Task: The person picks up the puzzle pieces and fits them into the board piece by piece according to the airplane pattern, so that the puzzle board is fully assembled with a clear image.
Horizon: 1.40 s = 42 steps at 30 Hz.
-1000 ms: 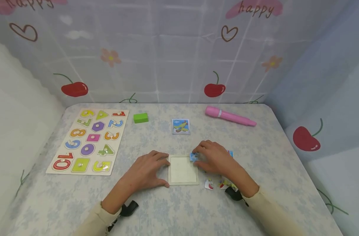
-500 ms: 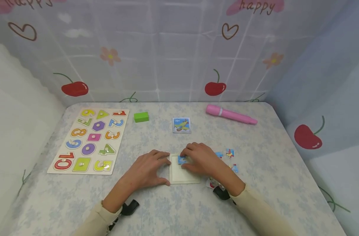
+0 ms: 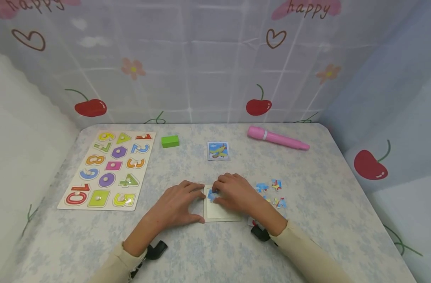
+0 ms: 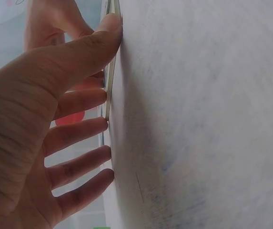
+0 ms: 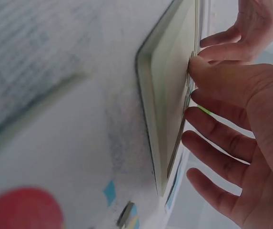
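Observation:
A shallow square puzzle tray [image 3: 222,216] with a raised pale rim lies flat in front of me. At its left side my left hand [image 3: 174,204] rests thumb and fingertips against the edge, fingers mostly straight; the left wrist view shows the thumb tip [image 4: 110,23] on that edge. Over the tray's upper left corner, my right hand [image 3: 238,194] pinches a blue puzzle piece [image 3: 211,195] between thumb and fingers. The piece lies inside the rim, partly hidden by the fingers. Loose puzzle pieces [image 3: 262,187] lie to the right, some covered by the right forearm.
Behind the tray is a small picture card [image 3: 218,151] of a yellow airplane. A green block [image 3: 170,141] and a number-and-shape board [image 3: 107,173] lie to the left. A pink pen-shaped thing [image 3: 279,138] lies at the back right. A printed curtain hangs behind the table.
My right hand has carried the blue puzzle piece leftward, from the tray's upper right corner to its upper left corner. More loose pieces show on the right. The left hand stays put.

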Each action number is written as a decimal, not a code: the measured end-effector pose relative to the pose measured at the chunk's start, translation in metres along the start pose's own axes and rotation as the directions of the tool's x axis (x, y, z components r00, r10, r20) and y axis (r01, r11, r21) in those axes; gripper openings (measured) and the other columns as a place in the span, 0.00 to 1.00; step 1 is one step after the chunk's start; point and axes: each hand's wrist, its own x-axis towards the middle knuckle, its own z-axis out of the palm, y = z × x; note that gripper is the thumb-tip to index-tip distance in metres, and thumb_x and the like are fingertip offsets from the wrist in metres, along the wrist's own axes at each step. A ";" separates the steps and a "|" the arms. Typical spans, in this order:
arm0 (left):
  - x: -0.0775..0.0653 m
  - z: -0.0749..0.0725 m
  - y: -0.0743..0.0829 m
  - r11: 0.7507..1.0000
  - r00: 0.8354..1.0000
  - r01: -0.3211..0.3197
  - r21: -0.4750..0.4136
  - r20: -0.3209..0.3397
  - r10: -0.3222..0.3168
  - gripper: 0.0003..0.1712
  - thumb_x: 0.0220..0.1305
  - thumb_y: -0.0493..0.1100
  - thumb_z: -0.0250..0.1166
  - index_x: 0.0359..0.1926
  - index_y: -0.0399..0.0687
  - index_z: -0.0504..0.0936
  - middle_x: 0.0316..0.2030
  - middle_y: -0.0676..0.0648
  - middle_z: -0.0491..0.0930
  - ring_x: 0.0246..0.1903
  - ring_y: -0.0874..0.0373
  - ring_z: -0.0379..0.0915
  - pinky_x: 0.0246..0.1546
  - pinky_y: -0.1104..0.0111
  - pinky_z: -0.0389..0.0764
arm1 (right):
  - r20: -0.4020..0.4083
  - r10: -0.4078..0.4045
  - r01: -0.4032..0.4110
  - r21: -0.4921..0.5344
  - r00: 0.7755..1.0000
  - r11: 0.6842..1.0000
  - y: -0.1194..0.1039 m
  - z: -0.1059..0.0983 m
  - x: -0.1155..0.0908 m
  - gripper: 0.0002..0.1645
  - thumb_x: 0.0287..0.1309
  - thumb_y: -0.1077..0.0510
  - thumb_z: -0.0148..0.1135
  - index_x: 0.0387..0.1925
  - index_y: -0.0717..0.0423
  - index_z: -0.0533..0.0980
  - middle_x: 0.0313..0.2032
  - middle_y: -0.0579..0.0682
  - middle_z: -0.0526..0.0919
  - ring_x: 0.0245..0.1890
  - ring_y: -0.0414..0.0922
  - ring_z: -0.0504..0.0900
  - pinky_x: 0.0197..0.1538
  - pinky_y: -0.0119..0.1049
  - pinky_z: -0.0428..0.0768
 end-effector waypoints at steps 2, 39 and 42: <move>0.000 0.000 0.000 1.000 1.000 -0.001 0.000 0.001 0.001 0.38 0.52 0.71 0.82 0.59 0.57 0.89 0.69 0.51 0.79 0.64 0.50 0.77 0.54 0.54 0.84 | -0.005 -0.017 0.017 -0.006 1.000 1.000 0.000 0.001 0.001 0.15 0.66 0.47 0.77 0.50 0.47 0.87 0.46 0.44 0.86 0.52 0.47 0.84 0.61 0.49 0.81; 0.000 0.000 0.002 1.000 0.999 0.018 -0.012 0.029 -0.018 0.38 0.54 0.70 0.81 0.59 0.56 0.88 0.70 0.51 0.78 0.65 0.51 0.75 0.55 0.52 0.83 | -0.043 0.168 -0.159 0.151 0.985 0.976 0.034 -0.013 -0.030 0.18 0.63 0.52 0.79 0.54 0.48 0.88 0.50 0.45 0.87 0.50 0.46 0.85 0.51 0.46 0.85; -0.001 0.000 0.002 1.000 0.999 0.025 -0.016 0.033 -0.024 0.38 0.54 0.70 0.81 0.59 0.57 0.88 0.70 0.51 0.78 0.65 0.50 0.75 0.55 0.52 0.83 | -0.043 0.200 -0.190 0.164 0.979 0.968 0.040 -0.016 -0.040 0.19 0.63 0.52 0.79 0.55 0.49 0.87 0.52 0.46 0.87 0.53 0.47 0.85 0.52 0.47 0.85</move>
